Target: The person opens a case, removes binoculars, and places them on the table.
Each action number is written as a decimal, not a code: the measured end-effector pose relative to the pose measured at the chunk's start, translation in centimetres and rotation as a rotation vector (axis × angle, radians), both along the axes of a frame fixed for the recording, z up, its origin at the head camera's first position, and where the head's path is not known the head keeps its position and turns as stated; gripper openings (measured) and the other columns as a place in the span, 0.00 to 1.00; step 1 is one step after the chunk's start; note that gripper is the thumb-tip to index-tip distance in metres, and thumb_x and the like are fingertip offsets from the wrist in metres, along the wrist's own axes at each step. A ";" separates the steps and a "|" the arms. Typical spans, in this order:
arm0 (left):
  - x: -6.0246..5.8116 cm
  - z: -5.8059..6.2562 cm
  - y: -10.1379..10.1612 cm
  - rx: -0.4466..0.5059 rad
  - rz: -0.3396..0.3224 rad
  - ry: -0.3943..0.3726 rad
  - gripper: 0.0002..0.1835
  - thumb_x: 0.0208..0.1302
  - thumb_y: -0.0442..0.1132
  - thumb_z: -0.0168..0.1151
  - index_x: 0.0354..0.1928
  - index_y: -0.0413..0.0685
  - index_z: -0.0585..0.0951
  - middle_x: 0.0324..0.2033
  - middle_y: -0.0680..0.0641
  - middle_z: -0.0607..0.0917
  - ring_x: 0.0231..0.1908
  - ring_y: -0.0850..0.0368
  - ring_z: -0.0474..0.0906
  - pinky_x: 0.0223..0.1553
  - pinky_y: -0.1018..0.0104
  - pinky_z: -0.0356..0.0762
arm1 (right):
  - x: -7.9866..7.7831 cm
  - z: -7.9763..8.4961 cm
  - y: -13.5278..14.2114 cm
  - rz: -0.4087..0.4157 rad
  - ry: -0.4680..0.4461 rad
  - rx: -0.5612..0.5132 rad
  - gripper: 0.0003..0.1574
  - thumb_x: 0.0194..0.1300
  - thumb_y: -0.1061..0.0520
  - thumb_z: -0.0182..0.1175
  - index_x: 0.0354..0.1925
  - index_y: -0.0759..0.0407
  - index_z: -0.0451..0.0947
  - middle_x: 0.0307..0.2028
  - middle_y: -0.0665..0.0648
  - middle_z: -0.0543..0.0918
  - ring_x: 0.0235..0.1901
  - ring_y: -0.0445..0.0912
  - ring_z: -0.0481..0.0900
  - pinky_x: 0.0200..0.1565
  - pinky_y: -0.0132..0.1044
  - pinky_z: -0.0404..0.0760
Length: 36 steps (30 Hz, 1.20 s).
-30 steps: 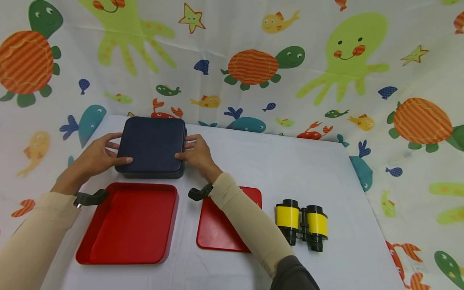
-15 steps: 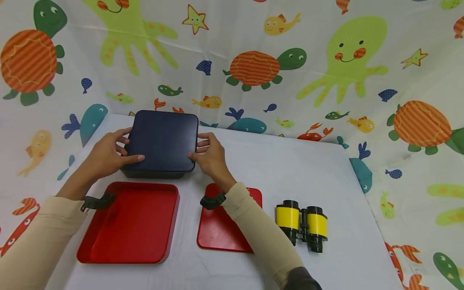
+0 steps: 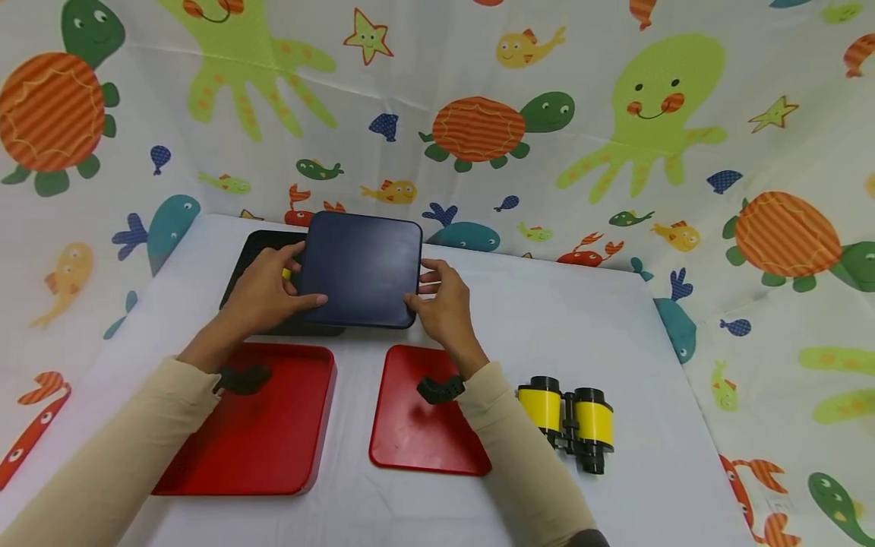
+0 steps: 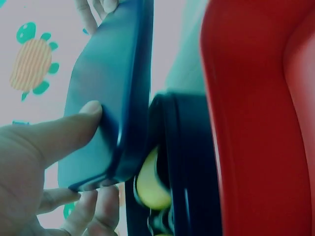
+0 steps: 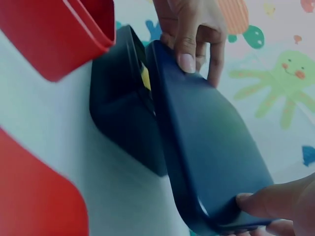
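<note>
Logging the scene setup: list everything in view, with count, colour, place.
blue lid: 1, navy, held between both hands
box: 1, dark, table's far left, partly uncovered
item inside: at least 1, yellow showing, mostly hidden
tray: 1, red, near left
flat piece: 1, red, right of tray
binoculars: 1, yellow and black, right of flat piece
table: 1, white, under everything
cloth: white, sea-animal print, behind table
left hand: 1, bare, lid's left side
right hand: 1, bare, lid's right side
sleeves: 2, beige, forearms
wrist bands: 2, black, wrists
</note>
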<state>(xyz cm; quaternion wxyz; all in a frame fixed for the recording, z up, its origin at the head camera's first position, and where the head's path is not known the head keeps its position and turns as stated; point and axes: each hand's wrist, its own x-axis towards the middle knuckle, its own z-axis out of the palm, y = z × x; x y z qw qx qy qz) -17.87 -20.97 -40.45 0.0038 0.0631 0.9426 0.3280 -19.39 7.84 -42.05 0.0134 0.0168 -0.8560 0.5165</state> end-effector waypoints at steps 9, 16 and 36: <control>-1.2 -0.6 4.1 -0.010 -0.057 -0.011 0.54 0.61 0.49 0.80 0.81 0.37 0.60 0.59 0.31 0.75 0.40 0.46 0.81 0.46 0.54 0.83 | 0.1 -1.0 3.5 -0.091 0.021 0.044 0.39 0.62 0.65 0.75 0.70 0.57 0.77 0.53 0.62 0.84 0.51 0.55 0.87 0.53 0.48 0.90; -1.9 -1.0 6.8 0.006 -0.091 -0.062 0.55 0.60 0.44 0.81 0.82 0.36 0.59 0.60 0.30 0.73 0.43 0.43 0.84 0.51 0.48 0.87 | 0.2 -1.6 5.3 -0.158 -0.037 0.077 0.40 0.64 0.67 0.72 0.72 0.56 0.75 0.56 0.63 0.83 0.54 0.56 0.86 0.54 0.49 0.90; -2.8 -3.1 11.6 -0.069 -0.056 -0.072 0.58 0.59 0.46 0.82 0.83 0.37 0.56 0.65 0.27 0.71 0.54 0.35 0.76 0.63 0.42 0.82 | -0.4 -3.5 7.7 -0.253 -0.112 0.110 0.41 0.64 0.69 0.71 0.73 0.55 0.73 0.58 0.62 0.81 0.54 0.56 0.82 0.56 0.50 0.88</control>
